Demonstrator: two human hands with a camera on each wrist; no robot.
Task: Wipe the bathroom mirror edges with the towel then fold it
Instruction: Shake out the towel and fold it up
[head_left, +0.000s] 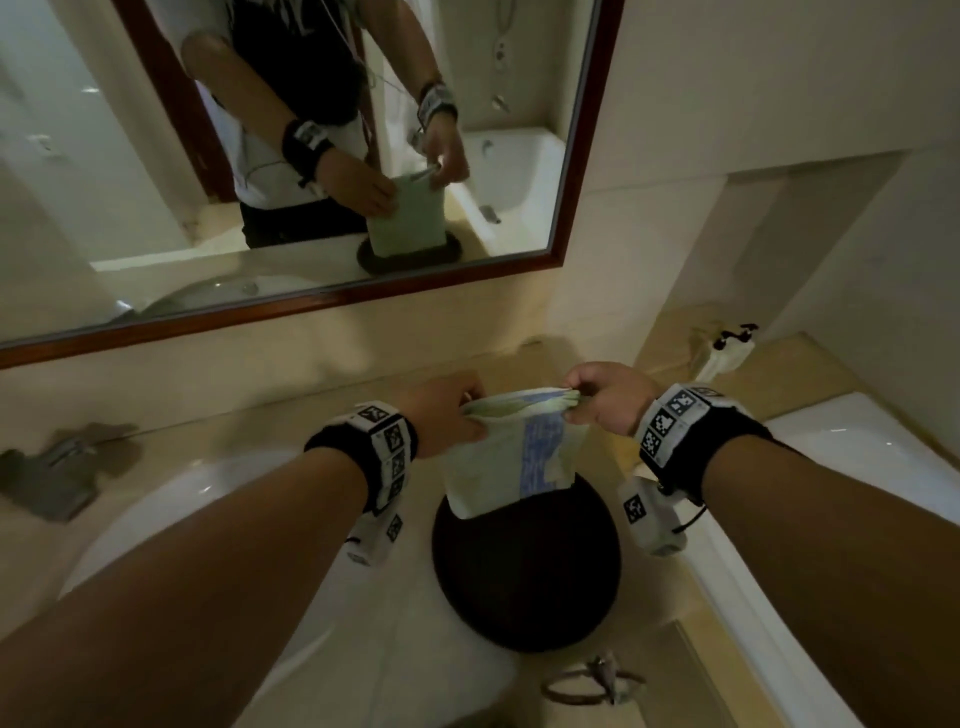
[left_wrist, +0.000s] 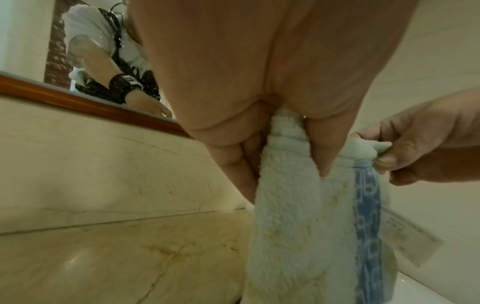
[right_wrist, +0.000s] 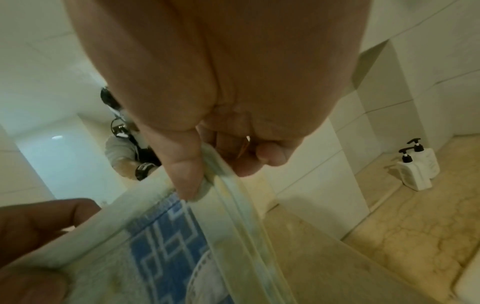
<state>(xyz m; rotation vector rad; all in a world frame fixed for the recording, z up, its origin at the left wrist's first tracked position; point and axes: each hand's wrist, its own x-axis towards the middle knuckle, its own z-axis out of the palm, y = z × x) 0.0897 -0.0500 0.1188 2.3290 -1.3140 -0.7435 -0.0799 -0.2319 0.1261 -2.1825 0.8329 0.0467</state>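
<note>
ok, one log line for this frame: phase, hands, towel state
phase: folding | left hand: pinches towel top edge | right hand: pinches other top corner | towel: partly folded, hanging over dark round tray

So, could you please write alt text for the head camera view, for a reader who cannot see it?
Two hands, left hand and right hand, pinch the top edge of a folded pale towel with a blue band, hanging above a dark round tray on a bathroom counter. A wood-framed mirror behind reflects them.
</note>
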